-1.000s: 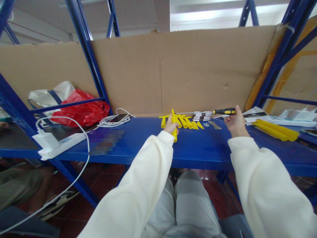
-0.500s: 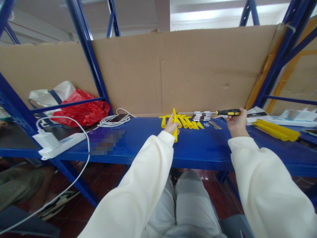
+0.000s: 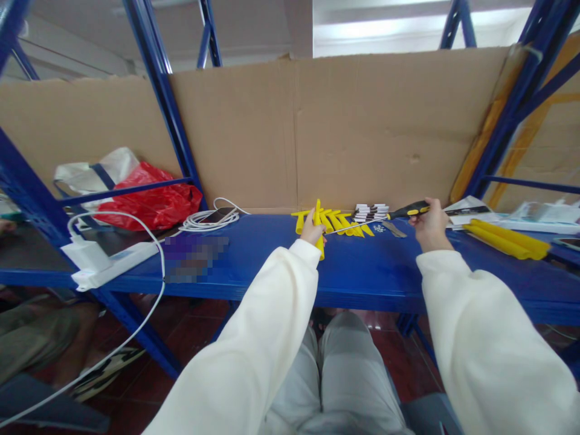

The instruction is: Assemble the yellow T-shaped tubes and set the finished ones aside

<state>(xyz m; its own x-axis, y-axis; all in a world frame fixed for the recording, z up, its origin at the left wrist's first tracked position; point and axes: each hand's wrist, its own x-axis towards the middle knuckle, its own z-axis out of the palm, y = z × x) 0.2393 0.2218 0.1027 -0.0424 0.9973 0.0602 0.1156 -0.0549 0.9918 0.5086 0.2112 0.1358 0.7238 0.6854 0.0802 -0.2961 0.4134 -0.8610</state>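
Note:
My left hand point(image 3: 310, 230) is closed around a yellow plastic piece point(image 3: 318, 212), held upright with a tube-like lower end. My right hand point(image 3: 432, 226) grips the black and yellow handle of a long screwdriver point(image 3: 405, 210). The thin shaft slants down to the left, and its tip meets the lower part of the yellow piece by my left fingers; the exact contact is hidden. Behind my left hand lies a row of similar yellow pieces point(image 3: 347, 228). Small white and dark parts point(image 3: 370, 212) stand in a group at the back, with tiny metal screws point(image 3: 379, 228) in front.
Larger yellow pieces point(image 3: 507, 239) lie on the right of the blue table point(image 3: 371, 266). A coiled white cable point(image 3: 209, 222), a power strip point(image 3: 115, 266) and a red plastic bag point(image 3: 149, 196) are at left. A cardboard wall point(image 3: 353, 127) closes off the back.
The screwdriver has tilted, its tip dropping from near the top of the held yellow piece to its lower part. My right hand has shifted slightly left; my left hand stays almost in place.

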